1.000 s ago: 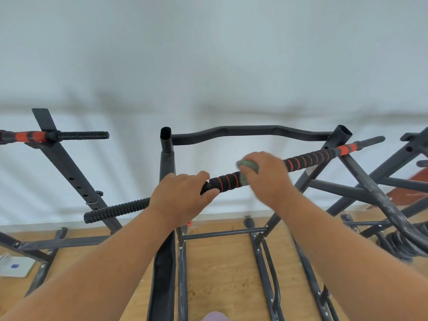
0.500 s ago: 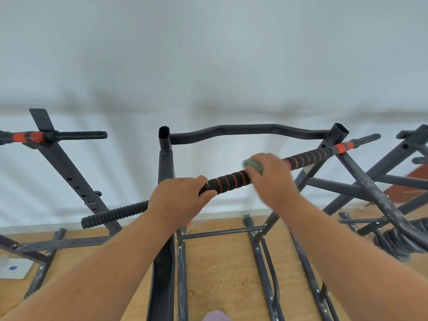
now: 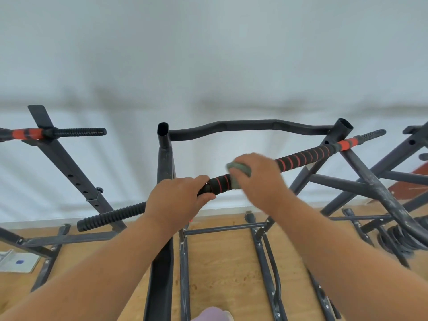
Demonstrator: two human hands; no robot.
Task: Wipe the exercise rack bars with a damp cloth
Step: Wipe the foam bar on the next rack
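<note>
The padded bar (image 3: 305, 156), laid across the rack (image 3: 165, 163), is being wiped. It is gripped by the left hand (image 3: 178, 198), while a grey cloth (image 3: 238, 170) is clutched around it by the blurred right hand (image 3: 259, 177), apparently mid-stroke. Next, a slide toward the unwiped right end is called for.

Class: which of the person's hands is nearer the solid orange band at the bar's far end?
Right. The right hand wraps the cloth mid-bar, below the orange band; the left hand grips lower down.
</note>
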